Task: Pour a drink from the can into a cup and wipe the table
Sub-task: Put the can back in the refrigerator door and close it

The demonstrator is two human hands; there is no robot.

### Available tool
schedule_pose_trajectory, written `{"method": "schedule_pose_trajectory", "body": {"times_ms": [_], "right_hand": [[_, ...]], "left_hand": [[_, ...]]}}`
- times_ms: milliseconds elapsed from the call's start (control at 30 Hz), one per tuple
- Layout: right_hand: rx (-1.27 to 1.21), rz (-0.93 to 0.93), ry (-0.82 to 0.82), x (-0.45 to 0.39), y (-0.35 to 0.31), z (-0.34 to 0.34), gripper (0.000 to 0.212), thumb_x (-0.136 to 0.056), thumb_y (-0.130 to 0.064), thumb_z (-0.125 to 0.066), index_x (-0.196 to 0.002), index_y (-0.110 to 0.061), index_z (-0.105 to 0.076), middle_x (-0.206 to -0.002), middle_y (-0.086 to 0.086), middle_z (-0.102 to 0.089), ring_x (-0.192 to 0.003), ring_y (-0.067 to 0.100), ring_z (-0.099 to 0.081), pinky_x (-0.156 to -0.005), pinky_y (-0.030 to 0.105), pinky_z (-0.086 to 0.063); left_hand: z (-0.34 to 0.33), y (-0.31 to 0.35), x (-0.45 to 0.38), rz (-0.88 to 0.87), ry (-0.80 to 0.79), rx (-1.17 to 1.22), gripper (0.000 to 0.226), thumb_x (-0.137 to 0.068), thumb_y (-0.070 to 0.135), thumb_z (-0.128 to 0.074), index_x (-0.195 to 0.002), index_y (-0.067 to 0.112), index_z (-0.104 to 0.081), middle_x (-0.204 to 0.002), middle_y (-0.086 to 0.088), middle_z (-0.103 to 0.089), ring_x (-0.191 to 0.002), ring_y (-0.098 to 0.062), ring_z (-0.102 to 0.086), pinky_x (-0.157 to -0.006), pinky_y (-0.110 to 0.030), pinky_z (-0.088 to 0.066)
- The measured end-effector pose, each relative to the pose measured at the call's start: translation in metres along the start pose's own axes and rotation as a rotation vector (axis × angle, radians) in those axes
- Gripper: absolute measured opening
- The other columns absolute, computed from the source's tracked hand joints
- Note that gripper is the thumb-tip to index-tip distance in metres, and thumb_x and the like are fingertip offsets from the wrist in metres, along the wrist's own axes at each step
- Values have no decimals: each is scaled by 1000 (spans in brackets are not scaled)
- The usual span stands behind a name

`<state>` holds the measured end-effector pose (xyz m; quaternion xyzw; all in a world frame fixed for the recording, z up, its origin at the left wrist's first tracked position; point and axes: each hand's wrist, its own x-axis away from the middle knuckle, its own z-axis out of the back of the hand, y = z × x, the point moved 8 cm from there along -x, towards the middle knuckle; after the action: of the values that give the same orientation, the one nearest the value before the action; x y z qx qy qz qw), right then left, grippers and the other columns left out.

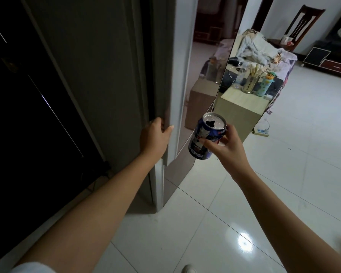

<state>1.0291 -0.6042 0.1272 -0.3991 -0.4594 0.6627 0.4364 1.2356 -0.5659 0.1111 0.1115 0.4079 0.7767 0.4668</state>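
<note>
A lived-in home, seen from beside a fridge at the edge of a tiled living area.

A tall grey fridge door [173, 79] with a glossy, mirror-like front stands in the middle, and glossy white floor tiles [244, 194] spread across the right and near side. Beyond the door, a low pale cabinet [238, 113] carries a metal holder of chopsticks [249, 83] and a cartoon-figure bottle [265, 83], with crumpled cloth and clothes [258, 48] heaped behind it. Far right are a dark wooden chair [301, 24] against a white wall and a low black TV unit [327, 60]. A white power strip [261, 131] lies on the floor beside the cabinet.
</note>
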Motion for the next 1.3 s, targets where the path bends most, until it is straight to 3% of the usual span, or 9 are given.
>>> {"method": "schedule_pose_trajectory", "body": {"times_ms": [233, 367, 500, 633, 733, 1033, 1300], "right_hand": [[31, 13, 72, 19, 5, 34, 58, -75, -9, -72, -125, -12, -44, -115, -2, -57, -105, 15, -55, -80, 22, -49], [24, 5, 99, 35, 13, 54, 58, -76, -6, -71, -126, -12, -43, -113, -5, -56, -102, 13, -54, -72, 11, -50], [30, -16, 143, 47, 22, 77, 58, -77, -6, -70, -128, -12, -42, -115, -4, -54, -104, 15, -53, -67, 9, -49], [36, -37, 185, 57, 32, 105, 58, -77, -6, -69, -128, -11, -42, -114, -4, -53, -106, 16, -52, -72, 13, -46], [39, -49, 217, 64, 39, 133, 58, -77, -6, -69, -129, -11, -42, -115, -4, -53, -104, 14, -52, -68, 9, -46], [47, -66, 269, 76, 61, 230, 58, -77, -8, -70, -128, -14, -42, -117, -5, -54, -107, 16, -53, -71, 13, -45], [47, -72, 236, 69, 76, 293, 58, -76, -9, -70, -127, -15, -42, -117, -4, -54, -108, 16, -53, -80, 26, -47]], "left_hand": [[-16, 37, 20, -141, -65, -134, 30, -90, 36, -56, -90, 6, -54, -94, -11, -62, -84, -24, -60, -72, -37, -53], [-26, 52, 29, -227, -112, -207, 31, -93, 36, -51, -99, 6, -55, -102, -12, -62, -90, -23, -60, -73, -31, -50], [-43, 74, 41, -315, -144, -235, 31, -94, 35, -49, -101, 6, -54, -94, -8, -57, -79, -14, -50, -65, -23, -38], [-72, 99, 58, -402, -203, -173, 29, -94, 34, -47, -102, 7, -53, -96, -12, -62, -86, -24, -61, -71, -35, -52], [-94, 122, 68, -448, -230, -182, 29, -94, 34, -48, -103, 6, -53, -96, -14, -63, -87, -28, -62, -74, -42, -54], [-153, 187, 92, -514, -204, -269, 34, -95, 36, -46, -101, 3, -52, -90, -16, -62, -80, -31, -61, -67, -41, -52], [-204, 241, 103, -563, -184, -379, 34, -98, 34, -38, -101, 2, -51, -90, -17, -62, -80, -34, -60, -59, -32, -36]]}}
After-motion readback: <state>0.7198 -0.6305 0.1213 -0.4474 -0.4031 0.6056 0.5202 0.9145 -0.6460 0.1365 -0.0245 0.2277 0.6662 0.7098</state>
